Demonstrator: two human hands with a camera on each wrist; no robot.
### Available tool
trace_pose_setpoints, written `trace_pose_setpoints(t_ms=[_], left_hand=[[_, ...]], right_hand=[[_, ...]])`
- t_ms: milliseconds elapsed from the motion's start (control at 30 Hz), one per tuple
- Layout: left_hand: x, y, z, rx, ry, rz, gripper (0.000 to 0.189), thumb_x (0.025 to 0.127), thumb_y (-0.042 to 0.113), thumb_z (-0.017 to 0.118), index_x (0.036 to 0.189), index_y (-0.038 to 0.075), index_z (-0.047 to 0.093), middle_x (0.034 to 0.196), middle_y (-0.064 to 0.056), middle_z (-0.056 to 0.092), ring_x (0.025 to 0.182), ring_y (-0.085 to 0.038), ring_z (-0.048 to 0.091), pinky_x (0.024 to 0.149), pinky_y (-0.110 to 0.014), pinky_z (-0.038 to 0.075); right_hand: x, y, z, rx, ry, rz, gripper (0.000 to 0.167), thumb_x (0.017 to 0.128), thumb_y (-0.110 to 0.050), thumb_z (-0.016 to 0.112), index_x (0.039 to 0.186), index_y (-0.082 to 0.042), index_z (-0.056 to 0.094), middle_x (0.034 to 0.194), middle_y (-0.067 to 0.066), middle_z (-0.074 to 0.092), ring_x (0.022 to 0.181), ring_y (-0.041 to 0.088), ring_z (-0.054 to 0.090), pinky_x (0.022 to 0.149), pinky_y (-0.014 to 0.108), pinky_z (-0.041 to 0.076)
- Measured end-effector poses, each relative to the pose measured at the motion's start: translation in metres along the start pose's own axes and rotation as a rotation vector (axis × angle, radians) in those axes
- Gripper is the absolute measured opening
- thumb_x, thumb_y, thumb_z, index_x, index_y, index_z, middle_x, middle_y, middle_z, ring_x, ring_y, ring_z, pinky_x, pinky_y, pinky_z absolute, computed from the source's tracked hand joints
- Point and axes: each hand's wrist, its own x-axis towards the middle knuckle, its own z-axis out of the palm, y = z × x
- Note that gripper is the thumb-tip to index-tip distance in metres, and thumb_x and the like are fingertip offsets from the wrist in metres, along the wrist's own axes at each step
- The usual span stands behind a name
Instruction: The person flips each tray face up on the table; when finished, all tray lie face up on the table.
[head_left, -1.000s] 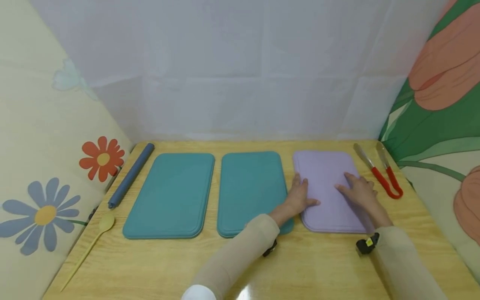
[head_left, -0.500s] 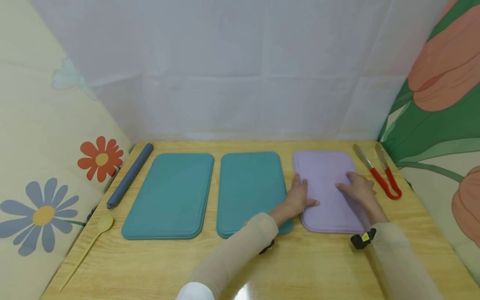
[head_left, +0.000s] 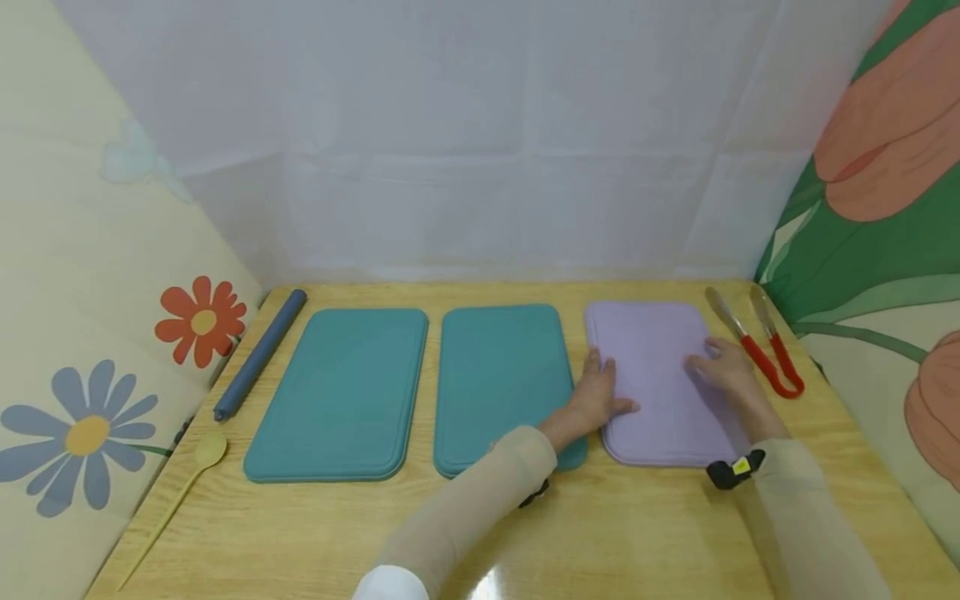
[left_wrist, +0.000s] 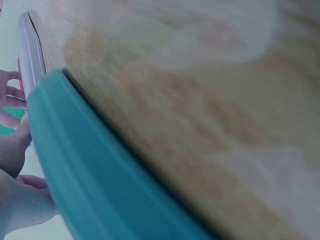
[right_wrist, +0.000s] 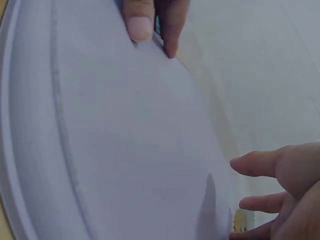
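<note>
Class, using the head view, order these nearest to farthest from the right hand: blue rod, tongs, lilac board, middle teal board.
1. Lilac board, at the right hand.
2. Tongs, just right.
3. Middle teal board, leftward.
4. Blue rod, far left.

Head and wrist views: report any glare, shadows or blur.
Head view: a small bright glare on the wooden table near the bottom edge, and a soft shadow on the lilac board beside the right hand. Left wrist view: the wooden table blurred, with pale reflections. Right wrist view: a narrow shadow low on the lilac board.
</note>
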Motion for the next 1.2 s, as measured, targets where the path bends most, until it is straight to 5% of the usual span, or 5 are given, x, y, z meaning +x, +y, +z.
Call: trace_pose_setpoints(t_ms=[233, 467, 633, 900, 1200], left_hand=[[-0.002, 0.0, -0.001, 0.001, -0.005, 0.002, 0.084, 0.084, 0.042, 0.072, 0.144, -0.005, 0.037, 0.153, -0.029, 0.02, 0.144, -0.032, 0.019, 0.112, -0.027, 0.026], [-0.001, -0.002, -0.002, -0.051, -0.023, -0.001, 0.084, 0.084, 0.039, 0.073, 0.145, -0.005, 0.036, 0.154, -0.028, 0.018, 0.145, -0.031, 0.017, 0.112, -0.028, 0.027], [0.0, -0.005, -0.002, -0.081, -0.024, 0.009, 0.083, 0.085, 0.038, 0.073, 0.145, -0.005, 0.035, 0.154, -0.029, 0.017, 0.144, -0.032, 0.017, 0.112, -0.028, 0.027], [-0.001, -0.008, -0.003, -0.099, -0.021, 0.051, 0.082, 0.085, 0.038, 0.073, 0.143, -0.007, 0.037, 0.151, -0.033, 0.021, 0.141, -0.036, 0.025, 0.11, -0.03, 0.033], [0.001, -0.012, -0.008, -0.148, -0.078, 0.019, 0.085, 0.087, 0.041, 0.07, 0.147, -0.004, 0.031, 0.155, -0.028, 0.016, 0.143, -0.031, 0.022, 0.113, -0.029, 0.027]], right_hand=[[0.001, 0.005, -0.007, 0.179, -0.012, 0.074, 0.068, 0.095, -0.023, 0.057, 0.145, 0.011, 0.027, 0.144, 0.037, 0.031, 0.132, 0.045, 0.034, 0.105, 0.052, 0.034], [-0.002, 0.01, -0.017, 0.221, -0.031, 0.126, 0.07, 0.095, -0.03, 0.058, 0.148, 0.004, 0.028, 0.145, 0.033, 0.033, 0.124, 0.04, 0.037, 0.094, 0.049, 0.04], [-0.003, 0.01, -0.026, 0.223, -0.064, 0.103, 0.071, 0.096, -0.032, 0.056, 0.15, 0.002, 0.025, 0.15, 0.033, 0.023, 0.131, 0.043, 0.028, 0.099, 0.053, 0.036], [-0.005, 0.009, -0.038, 0.247, -0.107, 0.056, 0.07, 0.099, -0.032, 0.051, 0.15, 0.004, 0.02, 0.149, 0.031, 0.023, 0.125, 0.039, 0.033, 0.087, 0.037, 0.04], [-0.007, 0.004, -0.064, 0.313, -0.187, 0.016, 0.07, 0.096, -0.03, 0.059, 0.146, 0.007, 0.025, 0.107, -0.005, 0.047, 0.087, -0.002, 0.048, 0.073, 0.022, 0.051]])
